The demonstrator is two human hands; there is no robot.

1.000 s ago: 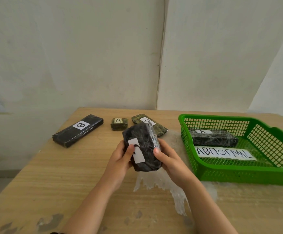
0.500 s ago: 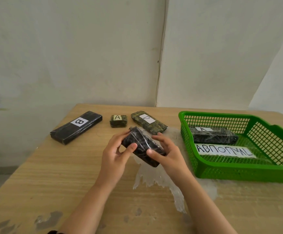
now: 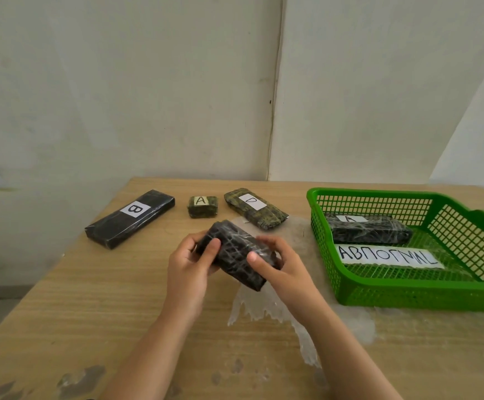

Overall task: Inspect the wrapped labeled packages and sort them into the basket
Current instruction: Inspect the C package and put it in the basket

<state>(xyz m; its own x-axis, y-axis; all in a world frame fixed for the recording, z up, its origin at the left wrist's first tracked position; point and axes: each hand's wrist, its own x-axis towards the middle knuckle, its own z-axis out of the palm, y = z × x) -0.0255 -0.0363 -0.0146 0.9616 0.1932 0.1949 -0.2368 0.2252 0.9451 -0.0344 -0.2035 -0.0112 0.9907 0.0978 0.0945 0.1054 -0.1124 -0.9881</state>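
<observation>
A black film-wrapped package [image 3: 236, 254] is held above the middle of the table, tilted, its label turned out of sight. My left hand [image 3: 190, 264] grips its left end and my right hand [image 3: 281, 265] grips its right side. Behind it lie a long black package marked B [image 3: 131, 217], a small greenish package marked A [image 3: 202, 207] and a greenish package marked D [image 3: 255, 208]. At the right stands the green basket [image 3: 408, 293]. It holds a black package marked A [image 3: 369, 230] and a paper sign [image 3: 388, 256].
A sheet of clear plastic film [image 3: 269, 310] lies on the wooden table [image 3: 91, 313] under my hands and reaches beneath the basket. White walls meet in a corner behind the table. The table's left edge drops off to the floor.
I turned the held package over and lowered it: its white label faced me a second ago and is hidden now. Both hands stayed on it.
</observation>
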